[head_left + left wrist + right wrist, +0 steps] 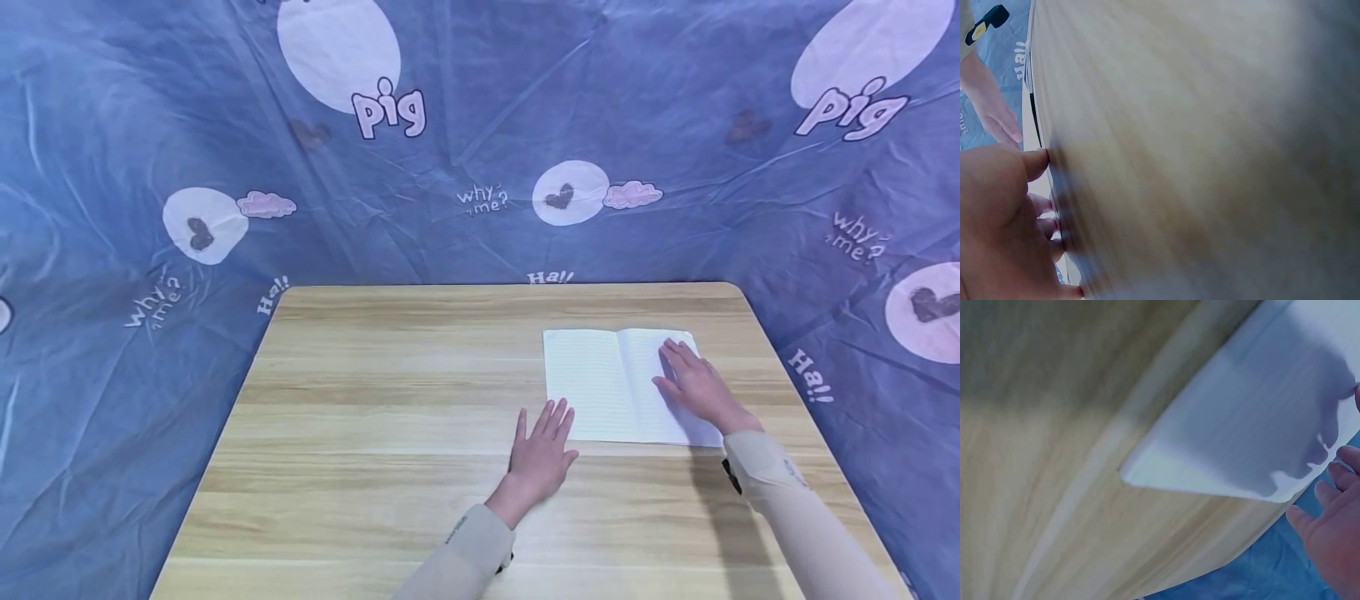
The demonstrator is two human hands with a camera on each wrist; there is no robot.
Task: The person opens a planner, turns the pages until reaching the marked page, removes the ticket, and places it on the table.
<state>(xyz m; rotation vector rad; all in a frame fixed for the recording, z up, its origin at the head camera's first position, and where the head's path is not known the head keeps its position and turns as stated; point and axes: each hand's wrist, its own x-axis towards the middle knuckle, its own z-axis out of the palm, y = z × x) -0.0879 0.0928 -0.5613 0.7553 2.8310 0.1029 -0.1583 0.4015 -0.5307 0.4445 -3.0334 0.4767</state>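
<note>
An open notebook (588, 379) with lined white pages lies flat at the right of the wooden table, its fold running down the middle. Over its right page is my right hand (697, 385), fingers extended and casting a shadow on the paper. In the right wrist view that hand (1341, 531) appears at the right, beside the shadowed page (1210, 450). My left hand (542, 457) has its fingers spread, the fingertips right at the notebook's lower left corner. At the left of the left wrist view, the left hand's (997, 219) fingertips are down at the tabletop. Neither hand grips anything.
The light wood table (360, 400) has rounded far corners. Blue printed fabric (480, 133) hangs behind it and along both sides. Light sleeves cover both forearms, and a dark strap piece (732, 477) shows at the right cuff.
</note>
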